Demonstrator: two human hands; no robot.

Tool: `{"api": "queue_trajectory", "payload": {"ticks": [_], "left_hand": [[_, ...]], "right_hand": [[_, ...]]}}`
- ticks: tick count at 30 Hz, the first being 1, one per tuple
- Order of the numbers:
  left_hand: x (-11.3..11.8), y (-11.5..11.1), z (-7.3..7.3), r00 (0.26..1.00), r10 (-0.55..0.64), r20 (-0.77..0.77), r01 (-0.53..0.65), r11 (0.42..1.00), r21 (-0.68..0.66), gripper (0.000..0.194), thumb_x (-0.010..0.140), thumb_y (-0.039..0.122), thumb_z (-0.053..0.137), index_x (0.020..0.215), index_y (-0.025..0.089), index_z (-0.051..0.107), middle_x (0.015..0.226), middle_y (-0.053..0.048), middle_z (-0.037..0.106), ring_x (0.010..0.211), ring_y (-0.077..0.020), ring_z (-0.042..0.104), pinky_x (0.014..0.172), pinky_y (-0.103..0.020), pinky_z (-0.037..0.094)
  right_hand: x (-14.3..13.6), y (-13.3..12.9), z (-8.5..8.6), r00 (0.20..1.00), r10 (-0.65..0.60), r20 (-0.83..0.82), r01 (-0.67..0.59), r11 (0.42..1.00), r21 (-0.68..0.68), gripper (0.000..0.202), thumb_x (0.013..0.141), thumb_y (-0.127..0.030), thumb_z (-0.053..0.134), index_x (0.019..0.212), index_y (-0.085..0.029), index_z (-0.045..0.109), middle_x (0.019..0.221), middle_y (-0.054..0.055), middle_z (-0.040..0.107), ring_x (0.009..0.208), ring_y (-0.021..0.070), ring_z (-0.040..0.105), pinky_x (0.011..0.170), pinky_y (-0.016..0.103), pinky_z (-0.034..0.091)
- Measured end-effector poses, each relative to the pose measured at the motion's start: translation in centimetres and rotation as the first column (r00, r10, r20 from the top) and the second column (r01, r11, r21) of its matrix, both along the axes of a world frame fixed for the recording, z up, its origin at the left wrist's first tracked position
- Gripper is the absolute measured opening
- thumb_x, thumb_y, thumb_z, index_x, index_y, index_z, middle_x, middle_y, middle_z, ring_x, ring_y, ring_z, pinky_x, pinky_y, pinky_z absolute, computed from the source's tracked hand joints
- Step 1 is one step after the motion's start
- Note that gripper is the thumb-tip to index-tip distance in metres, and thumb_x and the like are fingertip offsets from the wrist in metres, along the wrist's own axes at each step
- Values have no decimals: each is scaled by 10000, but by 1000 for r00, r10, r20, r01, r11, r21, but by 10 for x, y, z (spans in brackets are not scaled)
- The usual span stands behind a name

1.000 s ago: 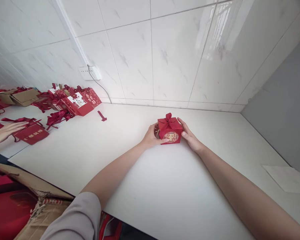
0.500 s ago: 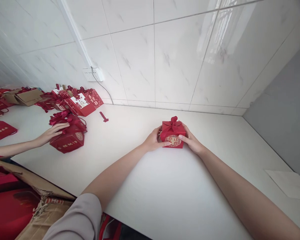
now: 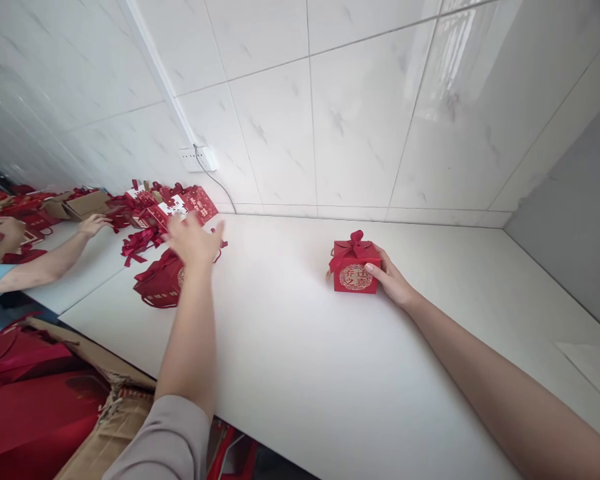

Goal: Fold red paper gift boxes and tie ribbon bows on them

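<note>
My right hand (image 3: pixel 389 275) grips the right side of a small red gift box (image 3: pixel 356 268), its thumb on the front face. The box stands upright on the white table, with a red ribbon bow on top and a gold round emblem in front. My left hand (image 3: pixel 194 240), slightly blurred, hovers with fingers spread, holding nothing. Beneath it and partly hidden sits a larger dark red gift box (image 3: pixel 156 283) with gold lettering. Just beyond are red ribbon bows (image 3: pixel 144 241) and a pile of printed red boxes (image 3: pixel 203 202).
A co-worker's hand (image 3: pixel 94 225) reaches over the far left of the table. Behind it stands an open cardboard carton (image 3: pixel 89 204). A large carton (image 3: pixel 113 433) with red bags is at the lower left. A wall socket (image 3: pixel 198 159) trails a cable, and a pale sheet (image 3: pixel 593 367) lies right.
My left hand has let go of the small gift box and moved left, above the larger box. The other person's hand has left that larger box. My view has shifted slightly left.
</note>
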State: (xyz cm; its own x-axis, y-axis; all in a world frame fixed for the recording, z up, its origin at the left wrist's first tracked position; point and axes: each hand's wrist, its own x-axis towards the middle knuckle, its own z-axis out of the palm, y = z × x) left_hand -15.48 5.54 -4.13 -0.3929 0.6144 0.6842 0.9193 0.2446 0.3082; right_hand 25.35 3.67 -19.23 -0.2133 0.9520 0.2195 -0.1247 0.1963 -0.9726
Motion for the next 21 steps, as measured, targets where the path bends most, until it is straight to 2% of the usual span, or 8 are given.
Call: {"api": "queue_trajectory", "payload": {"ticks": [2, 3, 5, 7, 10, 13, 15, 21], "left_hand": [[-44, -3, 11, 951, 267, 155, -245, 958, -147, 1047, 647, 668, 703, 1416, 34, 381, 1535, -332, 246, 1433, -523, 123, 1044, -737, 98], [-61, -3, 11, 909, 351, 225, -301, 926, -229, 1174, 561, 721, 725, 1419, 9, 357, 1531, -341, 245, 1418, -580, 22, 987, -765, 102], [-84, -1, 3, 911, 286, 298, -167, 915, -368, 1268, 468, 803, 707, 1395, 2, 378, 1466, -321, 374, 1371, -632, -119, 892, -764, 135], [-95, 3, -10, 923, 168, 345, -10, 909, -416, 1281, 411, 851, 679, 1357, 21, 437, 1376, -292, 495, 1376, -629, -96, 869, -732, 162], [-100, 11, -25, 927, 207, 313, -51, 897, -440, 1300, 382, 862, 662, 1367, 42, 446, 1364, -268, 523, 1386, -624, -58, 882, -706, 182], [-104, 17, -31, 901, 388, 195, -244, 825, -510, 1321, 424, 836, 669, 1435, 41, 365, 1488, -267, 384, 1354, -665, 31, 893, -726, 183], [-104, 18, -30, 895, 429, 126, -292, 774, -562, 1297, 485, 820, 672, 1459, 45, 308, 1541, -279, 278, 1341, -656, 132, 915, -746, 178], [-81, 20, -19, 936, 346, 70, -219, 724, -654, 1205, 637, 780, 643, 1453, -4, 230, 1525, -361, 217, 1388, -541, 207, 963, -730, 245]], "right_hand": [[-1, -1, 1, 1000, 2, -8, -2, 1000, -5, 725, 838, -540, 661, 1445, -312, 336, 1458, 108, 470, 1325, 317, 480, 1086, 544, 417], [-1, -1, 1, 1000, 4, -12, -4, 1000, -3, 723, 838, -538, 662, 1444, -314, 338, 1461, 107, 468, 1328, 317, 477, 1090, 544, 412], [-1, -1, 1, 1000, 4, -15, -4, 1000, 9, 718, 841, -533, 661, 1445, -318, 338, 1465, 104, 463, 1336, 317, 469, 1099, 544, 404], [0, -1, 1, 1000, -2, -11, 2, 1000, 23, 723, 846, -534, 655, 1454, -320, 326, 1465, 105, 463, 1340, 318, 464, 1103, 543, 399], [0, -1, 1, 1000, -13, 10, 13, 999, 30, 742, 845, -550, 647, 1463, -314, 312, 1470, 110, 458, 1339, 318, 465, 1103, 543, 397], [0, 0, 2, 1000, 3, 14, -4, 1000, 28, 732, 846, -553, 645, 1458, -312, 323, 1475, 108, 455, 1341, 316, 461, 1106, 539, 392], [1, 0, 2, 1000, 12, 10, -12, 1000, 27, 721, 850, -545, 644, 1455, -313, 330, 1480, 108, 447, 1344, 316, 457, 1107, 538, 390], [1, 0, 0, 999, 14, 41, -15, 999, 33, 786, 848, -541, 651, 1492, -308, 264, 1486, 121, 434, 1337, 322, 462, 1096, 545, 395]]}}
